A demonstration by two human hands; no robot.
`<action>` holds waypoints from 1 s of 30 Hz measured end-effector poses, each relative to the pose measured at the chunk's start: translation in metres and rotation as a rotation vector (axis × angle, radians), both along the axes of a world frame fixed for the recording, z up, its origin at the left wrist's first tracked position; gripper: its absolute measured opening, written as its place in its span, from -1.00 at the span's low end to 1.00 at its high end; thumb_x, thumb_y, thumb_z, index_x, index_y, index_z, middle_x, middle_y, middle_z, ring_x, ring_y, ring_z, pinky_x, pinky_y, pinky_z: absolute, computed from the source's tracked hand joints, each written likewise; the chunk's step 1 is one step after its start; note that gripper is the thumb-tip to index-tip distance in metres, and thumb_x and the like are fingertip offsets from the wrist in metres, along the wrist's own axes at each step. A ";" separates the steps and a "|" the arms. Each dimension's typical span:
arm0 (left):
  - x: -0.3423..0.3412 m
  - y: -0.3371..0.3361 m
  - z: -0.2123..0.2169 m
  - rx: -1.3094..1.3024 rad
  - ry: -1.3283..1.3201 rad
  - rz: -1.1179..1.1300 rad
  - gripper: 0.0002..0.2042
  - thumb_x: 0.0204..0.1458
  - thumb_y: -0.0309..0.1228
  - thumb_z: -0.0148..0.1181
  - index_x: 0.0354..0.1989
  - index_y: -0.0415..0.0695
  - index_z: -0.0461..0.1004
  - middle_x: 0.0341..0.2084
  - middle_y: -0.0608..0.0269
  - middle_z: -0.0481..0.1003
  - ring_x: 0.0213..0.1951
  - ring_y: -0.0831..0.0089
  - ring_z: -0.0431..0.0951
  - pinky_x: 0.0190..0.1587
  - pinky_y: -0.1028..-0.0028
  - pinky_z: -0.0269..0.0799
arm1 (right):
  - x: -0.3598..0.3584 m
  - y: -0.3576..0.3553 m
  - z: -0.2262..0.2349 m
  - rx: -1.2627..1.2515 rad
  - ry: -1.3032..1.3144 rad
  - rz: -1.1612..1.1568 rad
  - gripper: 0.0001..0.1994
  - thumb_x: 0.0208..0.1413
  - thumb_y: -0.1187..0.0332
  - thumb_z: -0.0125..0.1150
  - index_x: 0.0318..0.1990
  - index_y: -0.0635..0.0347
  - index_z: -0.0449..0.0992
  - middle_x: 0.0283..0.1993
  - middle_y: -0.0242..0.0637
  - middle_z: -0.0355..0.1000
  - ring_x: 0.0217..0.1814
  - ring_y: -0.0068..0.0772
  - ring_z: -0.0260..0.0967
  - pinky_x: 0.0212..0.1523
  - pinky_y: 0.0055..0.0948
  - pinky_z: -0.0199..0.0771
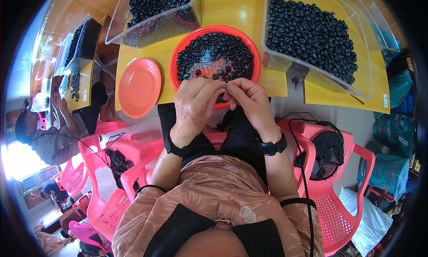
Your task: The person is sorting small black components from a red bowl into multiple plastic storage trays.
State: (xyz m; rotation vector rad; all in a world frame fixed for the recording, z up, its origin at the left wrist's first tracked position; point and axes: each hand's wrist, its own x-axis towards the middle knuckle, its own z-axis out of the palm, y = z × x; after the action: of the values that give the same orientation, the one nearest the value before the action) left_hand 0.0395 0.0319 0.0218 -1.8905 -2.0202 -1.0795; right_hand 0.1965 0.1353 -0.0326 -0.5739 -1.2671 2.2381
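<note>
My left hand (195,101) and my right hand (252,101) meet over the near edge of a round red tray (173,63). Both pinch with thumb and fingertips, almost touching. Whatever sits between the fingertips is too small and covered to name. Small black ring-shaped pieces (200,45) lie heaped around the tray, thinner in its middle, where a printed coloured bottom shows. The tray's near part is partly hidden behind my hands. An orange-red oval plate (139,87) lies left of the tray.
Clear plastic bins, one at far left (154,31) and one at right (278,60), hold many black pieces on the yellow table (277,84). Pink chairs (327,199) with cables flank me. Another person (58,143) sits at left. Wrapped bundles (388,176) stack at right.
</note>
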 end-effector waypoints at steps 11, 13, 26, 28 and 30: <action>0.003 -0.003 -0.008 -0.095 -0.369 0.076 -0.87 0.14 -0.55 0.48 -0.15 -0.15 0.74 -0.35 0.15 0.67 -0.31 0.16 0.68 -0.20 0.27 0.55 | -0.002 -0.007 0.006 0.365 -0.071 -0.144 -0.85 0.55 0.40 0.25 0.09 0.25 0.63 -0.20 -0.46 0.61 -0.28 -0.72 0.43 -0.20 -0.64 0.46; 0.004 -0.002 -0.005 -0.124 -0.557 0.092 -0.87 0.17 -0.57 0.46 -0.12 -0.19 0.73 -0.35 0.12 0.67 -0.32 0.23 0.69 -0.22 0.34 0.57 | -0.003 -0.009 0.007 0.348 -0.068 -0.150 -0.84 0.56 0.39 0.24 0.10 0.26 0.62 -0.19 -0.45 0.60 -0.28 -0.72 0.43 -0.20 -0.64 0.46; 0.008 -0.002 -0.005 -0.128 -0.500 0.096 -0.86 0.22 -0.59 0.44 -0.07 -0.23 0.72 -0.34 0.10 0.65 -0.33 0.31 0.70 -0.23 0.40 0.58 | -0.001 -0.005 0.005 0.105 -0.024 -0.058 -0.81 0.56 0.32 0.25 0.07 0.26 0.63 -0.20 -0.42 0.63 -0.27 -0.70 0.44 -0.19 -0.61 0.48; 0.008 -0.001 -0.007 -0.143 -0.613 0.111 -0.88 0.25 -0.58 0.43 -0.07 -0.23 0.72 -0.32 0.14 0.67 -0.32 0.41 0.71 -0.21 0.45 0.59 | -0.001 -0.005 0.005 0.098 -0.028 -0.059 -0.82 0.56 0.32 0.25 0.07 0.25 0.63 -0.20 -0.41 0.63 -0.27 -0.69 0.45 -0.19 -0.61 0.48; 0.009 -0.001 -0.005 -0.174 -0.699 0.099 -0.88 0.29 -0.56 0.41 -0.05 -0.26 0.72 -0.29 0.24 0.67 -0.28 0.51 0.68 -0.16 0.50 0.58 | -0.001 -0.005 0.006 0.091 -0.032 -0.060 -0.82 0.55 0.33 0.25 0.06 0.25 0.63 -0.20 -0.41 0.63 -0.28 -0.69 0.45 -0.19 -0.61 0.47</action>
State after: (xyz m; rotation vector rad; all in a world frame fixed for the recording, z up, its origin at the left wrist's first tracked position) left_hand 0.0488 0.0311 0.0168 -1.5896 -2.5948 -1.7685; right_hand 0.1952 0.1301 -0.0264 -0.6076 -1.3426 2.1186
